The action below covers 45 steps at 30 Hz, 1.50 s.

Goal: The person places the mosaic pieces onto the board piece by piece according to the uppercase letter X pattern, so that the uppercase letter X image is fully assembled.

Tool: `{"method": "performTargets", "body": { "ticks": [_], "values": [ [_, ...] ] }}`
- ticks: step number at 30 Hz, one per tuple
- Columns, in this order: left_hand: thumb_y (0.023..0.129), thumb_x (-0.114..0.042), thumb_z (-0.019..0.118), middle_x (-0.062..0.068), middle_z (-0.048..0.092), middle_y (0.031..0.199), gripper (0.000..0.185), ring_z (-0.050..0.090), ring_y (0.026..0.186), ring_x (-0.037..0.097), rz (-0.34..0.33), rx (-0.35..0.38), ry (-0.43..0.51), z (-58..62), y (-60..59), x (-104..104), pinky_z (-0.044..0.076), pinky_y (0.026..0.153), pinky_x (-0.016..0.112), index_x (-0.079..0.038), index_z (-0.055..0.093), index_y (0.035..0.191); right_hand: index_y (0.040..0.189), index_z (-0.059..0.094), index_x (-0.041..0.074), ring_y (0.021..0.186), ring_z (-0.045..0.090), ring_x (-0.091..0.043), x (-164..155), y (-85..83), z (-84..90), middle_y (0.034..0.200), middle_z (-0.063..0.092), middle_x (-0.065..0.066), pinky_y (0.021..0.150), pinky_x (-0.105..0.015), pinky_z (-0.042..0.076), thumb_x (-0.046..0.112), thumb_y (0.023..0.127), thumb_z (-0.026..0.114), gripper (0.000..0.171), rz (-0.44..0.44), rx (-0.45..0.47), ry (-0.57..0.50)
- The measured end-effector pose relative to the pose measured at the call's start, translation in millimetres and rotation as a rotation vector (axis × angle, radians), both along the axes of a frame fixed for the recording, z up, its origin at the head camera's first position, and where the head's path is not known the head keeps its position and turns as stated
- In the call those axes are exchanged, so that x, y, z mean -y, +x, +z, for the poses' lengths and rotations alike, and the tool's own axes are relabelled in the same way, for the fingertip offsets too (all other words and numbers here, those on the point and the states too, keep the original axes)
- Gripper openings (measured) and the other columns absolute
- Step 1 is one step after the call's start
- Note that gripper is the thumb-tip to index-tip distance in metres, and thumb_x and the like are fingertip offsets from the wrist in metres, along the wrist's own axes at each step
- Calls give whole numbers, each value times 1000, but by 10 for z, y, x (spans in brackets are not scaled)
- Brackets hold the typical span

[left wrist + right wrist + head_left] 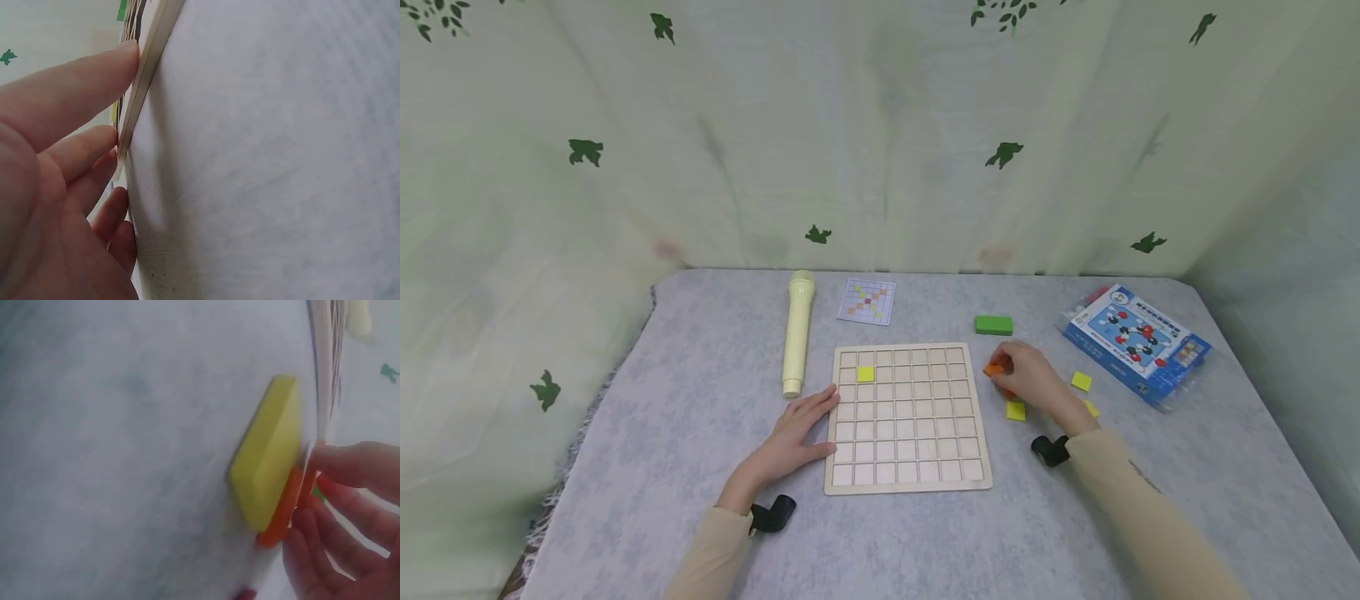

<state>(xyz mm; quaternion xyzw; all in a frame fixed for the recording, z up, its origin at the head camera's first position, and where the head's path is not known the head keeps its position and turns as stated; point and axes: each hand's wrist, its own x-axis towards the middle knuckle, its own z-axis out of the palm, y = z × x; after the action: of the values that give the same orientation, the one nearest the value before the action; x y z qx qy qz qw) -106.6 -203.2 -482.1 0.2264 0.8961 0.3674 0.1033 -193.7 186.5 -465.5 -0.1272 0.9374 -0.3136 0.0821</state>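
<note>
- Left hand (796, 437) lies flat on the table (662, 467), straight fingers (94, 72) pressed against the board's (907, 417) left edge; it grips nothing.
- Right hand (1030, 379), just right of the board, pinches an orange tile (993, 369) at its fingertips (350, 465).
- Risk: the orange tile looks thin and held only by its edge, so it could slip out of the pinch; lifting it may also nudge the yellow tile (269, 450) touching it.
- Risk: if the flat hand eases off, the board could slide.
- Count: one board, one yellow tile (866, 374) in it, three yellow tiles right of it (1016, 410), at least one orange tile, one green block (993, 325) beyond its far right corner.
</note>
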Motion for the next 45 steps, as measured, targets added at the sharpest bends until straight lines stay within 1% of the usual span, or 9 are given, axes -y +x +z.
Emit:
{"method": "performTargets", "body": {
  "ticks": [7,13,17,20,22,27,36,42,45],
  "values": [
    [83,-21,65,5,19,148,69,15,130,28,0,-2,16,17,8,9,17,98,53,-8,30,141,96,62,7,81,51,-18,318,-49,44,91,58,-2,73,-33,44,6,77,68,20,150,-62,-92],
    [83,-21,65,4,19,148,69,15,130,28,4,2,18,17,13,4,18,98,53,-8,30,141,93,64,9,80,50,-14,605,-121,9,88,57,2,73,-30,43,1,75,64,19,262,-123,-5],
    [83,-21,65,5,20,148,69,15,130,29,12,3,10,22,12,-12,18,98,53,-8,31,141,92,65,9,79,50,-13,706,-139,16,87,58,1,74,-30,42,-1,75,63,20,294,-173,50],
    [83,-21,65,5,19,148,69,15,130,29,17,15,11,24,8,-24,17,99,53,-8,31,141,95,65,7,81,51,-16,694,-113,52,90,58,-1,74,-31,43,-1,76,61,21,268,-140,33],
    [83,-21,65,3,19,148,69,14,131,28,17,25,13,21,6,-29,17,99,53,-9,30,141,99,64,6,85,52,-18,631,-71,91,94,59,-2,76,-33,43,-1,78,59,22,223,-80,-16],
    [83,-22,65,2,18,148,69,13,131,27,15,28,8,3,3,-27,18,99,53,-11,30,142,102,62,6,88,52,-19,306,46,125,99,59,-5,76,-35,45,1,81,59,21,120,-20,-104],
    [83,-22,65,1,17,149,70,12,131,26,24,28,13,2,22,-8,18,99,53,-11,29,142,94,64,6,79,53,-16,-254,411,36,90,59,-2,69,-34,46,2,77,68,18,109,-42,-81],
    [83,-22,65,1,17,149,70,13,131,26,22,26,25,-15,24,-4,18,99,52,-10,29,142,90,62,11,77,48,-15,-314,550,-18,87,55,1,70,-32,44,5,72,72,22,133,-60,31],
    [83,-22,65,2,18,149,69,13,131,26,19,25,33,-15,22,-7,17,99,52,-10,30,141,91,61,12,77,48,-14,-259,544,-5,87,54,3,70,-31,44,5,73,71,21,147,-87,24]
  ]
}}
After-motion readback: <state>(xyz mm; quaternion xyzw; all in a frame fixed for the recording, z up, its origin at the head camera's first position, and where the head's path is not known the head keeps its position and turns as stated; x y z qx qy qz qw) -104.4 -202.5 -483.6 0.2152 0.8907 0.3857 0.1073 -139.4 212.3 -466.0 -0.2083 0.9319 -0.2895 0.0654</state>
